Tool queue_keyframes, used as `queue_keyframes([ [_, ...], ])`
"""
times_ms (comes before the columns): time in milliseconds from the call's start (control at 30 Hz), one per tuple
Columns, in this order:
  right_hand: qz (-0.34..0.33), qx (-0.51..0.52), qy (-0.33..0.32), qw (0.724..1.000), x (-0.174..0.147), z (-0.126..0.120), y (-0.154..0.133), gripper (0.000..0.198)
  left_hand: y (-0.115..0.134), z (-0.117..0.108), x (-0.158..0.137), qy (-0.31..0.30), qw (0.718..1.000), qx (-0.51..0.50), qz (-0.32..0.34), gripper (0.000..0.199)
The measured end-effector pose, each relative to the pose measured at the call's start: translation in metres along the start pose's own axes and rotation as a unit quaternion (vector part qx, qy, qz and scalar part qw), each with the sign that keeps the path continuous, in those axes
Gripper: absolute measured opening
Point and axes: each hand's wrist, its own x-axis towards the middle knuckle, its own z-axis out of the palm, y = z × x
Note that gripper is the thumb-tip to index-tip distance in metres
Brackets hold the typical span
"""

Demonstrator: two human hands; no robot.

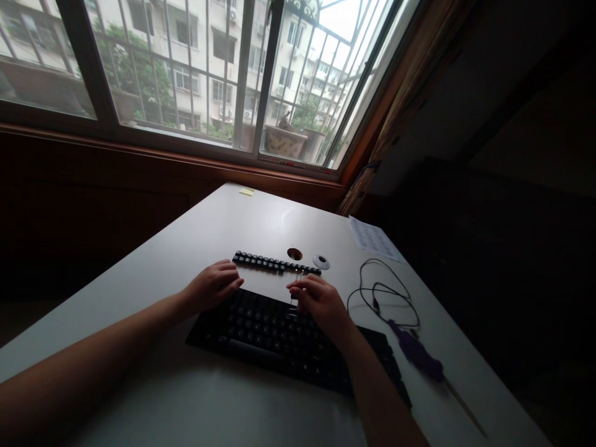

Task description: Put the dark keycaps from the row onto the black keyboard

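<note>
A black keyboard [261, 329] lies at a slant on the white desk, some of its upper keys in shadow. Over its upper part, my right hand [321, 304] is closed on a wire keycap puller [292, 307], whose thin metal loops stick out beyond the fingers. Whether a keycap sits in the loops is too dark to tell. My left hand [213, 285] rests by the keyboard's upper left corner, fingers loosely bent and apart, holding nothing I can see. Just beyond both hands, loose black keycaps [261, 262] stand in neat rows.
A round cable hole [295, 254] and its grey cover [321, 262] are behind the keycaps. To the right lie a coiled black cable [372, 289], a purple-handled screwdriver [419, 354] and a printed sheet [375, 238]. Yellow sticky notes [246, 192] lie near the window.
</note>
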Motion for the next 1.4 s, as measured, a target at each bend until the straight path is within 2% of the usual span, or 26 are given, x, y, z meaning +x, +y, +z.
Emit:
queue_keyframes([
  [167, -0.009, 0.021, 0.050, 0.998, -0.016, 0.013, 0.011, 0.022, 0.006, 0.002, 0.001, -0.042, 0.999, 0.015, 0.030, 0.038],
  [267, -0.004, 0.021, 0.045, 0.999, -0.021, 0.017, 0.016, 0.020, 0.005, 0.003, 0.000, -0.054, 0.998, 0.017, 0.034, 0.038],
  [400, -0.021, -0.050, 0.026, 0.998, -0.024, 0.020, 0.022, 0.015, 0.003, 0.005, -0.001, -0.056, 0.998, 0.003, 0.031, 0.038],
  [500, -0.049, -0.097, 0.044, 0.993, -0.024, 0.022, 0.025, 0.013, 0.003, 0.006, -0.001, -0.058, 0.998, -0.005, 0.032, 0.037],
  [667, -0.041, -0.052, 0.085, 0.994, -0.027, 0.025, 0.029, 0.019, 0.003, 0.006, -0.001, -0.077, 0.996, -0.012, 0.031, 0.036],
  [1100, -0.019, -0.020, 0.088, 0.996, -0.027, 0.025, 0.026, 0.020, 0.002, 0.007, -0.002, -0.077, 0.996, -0.029, 0.017, 0.036],
  [1267, 0.047, 0.060, 0.163, 0.984, -0.027, 0.019, 0.033, 0.022, 0.000, 0.008, -0.002, -0.080, 0.996, -0.031, 0.013, 0.036],
  [1400, 0.059, 0.069, 0.141, 0.986, -0.026, 0.016, 0.036, 0.026, 0.001, 0.007, -0.002, -0.081, 0.996, -0.023, 0.014, 0.037],
])
